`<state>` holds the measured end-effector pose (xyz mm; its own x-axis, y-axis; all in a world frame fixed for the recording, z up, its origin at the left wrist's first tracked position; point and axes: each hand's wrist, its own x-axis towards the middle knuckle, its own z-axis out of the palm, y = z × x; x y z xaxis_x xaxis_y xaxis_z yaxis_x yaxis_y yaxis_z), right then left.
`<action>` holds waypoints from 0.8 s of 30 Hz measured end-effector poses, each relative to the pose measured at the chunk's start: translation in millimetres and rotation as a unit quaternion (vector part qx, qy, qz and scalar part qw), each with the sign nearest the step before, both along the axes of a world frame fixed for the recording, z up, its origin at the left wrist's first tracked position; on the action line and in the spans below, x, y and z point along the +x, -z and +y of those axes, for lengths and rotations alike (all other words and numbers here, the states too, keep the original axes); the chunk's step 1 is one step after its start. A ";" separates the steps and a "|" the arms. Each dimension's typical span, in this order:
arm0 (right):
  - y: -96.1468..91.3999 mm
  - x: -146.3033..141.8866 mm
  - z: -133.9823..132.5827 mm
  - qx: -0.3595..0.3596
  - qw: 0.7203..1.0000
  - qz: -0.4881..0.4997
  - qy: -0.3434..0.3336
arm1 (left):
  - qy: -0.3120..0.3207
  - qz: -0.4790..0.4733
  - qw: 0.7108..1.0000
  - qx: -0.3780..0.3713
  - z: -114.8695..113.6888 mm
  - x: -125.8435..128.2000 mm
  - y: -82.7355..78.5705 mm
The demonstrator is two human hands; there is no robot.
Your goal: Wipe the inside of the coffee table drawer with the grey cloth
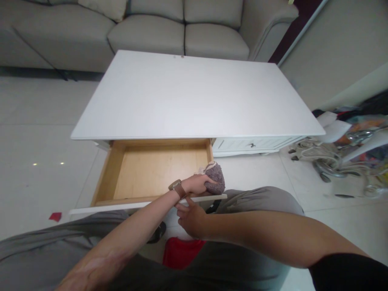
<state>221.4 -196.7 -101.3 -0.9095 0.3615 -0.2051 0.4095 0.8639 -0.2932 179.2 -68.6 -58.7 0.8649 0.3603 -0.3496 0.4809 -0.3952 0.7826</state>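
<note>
Left hand: your left hand (198, 185) sits at centre frame, just right of the middle, fingers closed around a purple-grey cloth (216, 180).
Cloth position: it is bunched into a lump, pressed at the front right corner of the open drawer (151, 173), over the right side wall where it meets the white drawer front (121, 206).
Wrist: a brown-strapped wristwatch (177, 188) is on your left wrist, above the drawer front.
Right hand: your right hand (190, 220) lies just below the drawer front, directly under your left wrist. The index finger (188, 200) is extended up against the front's lower edge. The other fingers are curled, and whether they grip anything cannot be determined.
Drawer: pulled out toward you. The interior is light wood, with its base and side walls visible.
Table: a white coffee table (194, 97) fills the upper centre. A second drawer (251, 144) with a small dark knob is closed, right of the open one.
Background: a beige sofa (182, 36) runs across the top of the frame, behind the table.
Floor: pale tiles. A small red scrap (55, 216) lies at lower left, and a red object (182, 252) shows between your knees at lower centre.
Right edge: a heap of cables and mixed clutter (342, 153) lies on the floor beside the table.
</note>
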 end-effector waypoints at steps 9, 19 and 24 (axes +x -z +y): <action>-33.7 1.7 6.5 0.000 0.993 -0.119 0.005 | -0.193 -0.131 0.971 -0.044 52.7 -16.9 -17.6; -30.0 1.9 5.2 -0.037 0.992 -0.120 0.024 | -0.172 0.017 0.970 0.172 15.0 22.5 -6.2; -29.4 3.0 5.1 -0.051 0.990 -0.127 0.022 | -0.151 0.046 0.967 0.200 2.0 24.3 9.2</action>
<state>224.4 -191.5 -71.9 -0.8079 0.3650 -0.4627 0.5173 0.8153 -0.2602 203.5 -66.5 -67.9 0.6713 0.7133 -0.2014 0.6821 -0.4882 0.5444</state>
